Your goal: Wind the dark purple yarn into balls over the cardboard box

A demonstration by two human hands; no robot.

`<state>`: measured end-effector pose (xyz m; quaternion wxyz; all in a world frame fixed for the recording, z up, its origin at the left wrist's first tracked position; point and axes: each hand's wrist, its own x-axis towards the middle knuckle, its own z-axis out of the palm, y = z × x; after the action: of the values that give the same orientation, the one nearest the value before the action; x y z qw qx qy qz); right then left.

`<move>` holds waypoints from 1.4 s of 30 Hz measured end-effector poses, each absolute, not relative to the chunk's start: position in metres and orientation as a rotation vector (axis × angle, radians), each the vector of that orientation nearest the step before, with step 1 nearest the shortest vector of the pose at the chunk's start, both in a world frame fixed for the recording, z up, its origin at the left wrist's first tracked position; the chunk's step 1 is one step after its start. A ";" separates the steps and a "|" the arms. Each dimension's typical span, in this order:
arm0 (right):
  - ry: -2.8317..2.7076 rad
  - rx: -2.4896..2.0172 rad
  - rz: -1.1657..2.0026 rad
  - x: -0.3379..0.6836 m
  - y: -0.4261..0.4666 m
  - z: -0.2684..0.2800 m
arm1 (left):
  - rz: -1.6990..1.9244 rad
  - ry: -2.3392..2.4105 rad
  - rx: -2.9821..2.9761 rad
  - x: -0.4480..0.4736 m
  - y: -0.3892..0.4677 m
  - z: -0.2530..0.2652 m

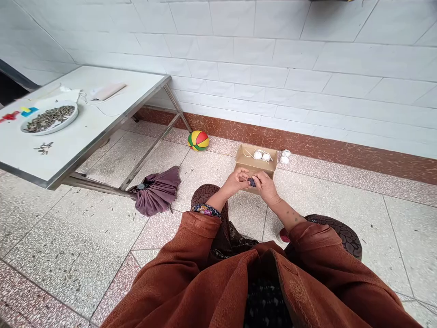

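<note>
Between my two hands is a small dark blue-purple piece (251,182), too small to name for certain. My left hand (238,181) pinches its left side, and my right hand (266,186) grips it from the right with fingers closed. Just beyond and below the hands stands an open cardboard box (241,158). White round balls, like wound string (258,155), lie in its far part with loose white cord. Two more white balls (284,157) rest on the floor to the right of the box. My hands hide part of the box's near side.
A white-topped metal-framed table (102,109) at left bears a white plate (73,119) of sunflower-seed-like bits. A colourful ball (198,140) sits near the wall. Purple folded cloth, perhaps an umbrella (159,191), lies by the table leg. Husk-like scraps dot the tiled floor (95,237).
</note>
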<state>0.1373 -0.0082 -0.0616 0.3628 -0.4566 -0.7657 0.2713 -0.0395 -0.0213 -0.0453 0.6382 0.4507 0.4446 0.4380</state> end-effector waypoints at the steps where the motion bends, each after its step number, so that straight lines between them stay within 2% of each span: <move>1: -1.956 -1.178 0.693 0.137 -0.008 -0.062 | 1.004 1.016 1.018 -0.039 -0.022 -0.045; 24: -1.725 -1.233 0.778 0.125 -0.006 -0.060 | 1.116 0.966 1.091 -0.035 -0.023 -0.047; 27: -1.587 -1.263 0.934 0.123 -0.006 -0.062 | 1.124 0.975 1.100 -0.034 -0.023 -0.045; 32: -1.162 -1.219 1.497 0.119 -0.004 -0.065 | 1.138 0.968 1.099 -0.034 -0.025 -0.038; 35: -1.147 -1.184 1.659 0.117 -0.007 -0.067 | 1.214 0.995 1.044 -0.038 -0.025 -0.035; 38: -1.359 -1.213 1.611 0.117 -0.013 -0.068 | 1.290 1.061 0.976 -0.042 -0.022 -0.036; 42: -1.724 -1.193 1.271 0.126 -0.020 -0.060 | 1.288 1.158 0.972 -0.046 -0.020 -0.040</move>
<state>0.1256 -0.0199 -0.0605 0.3382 -0.4581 -0.6616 0.4878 -0.0463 -0.0198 -0.0401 0.5459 0.4100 0.4885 0.5433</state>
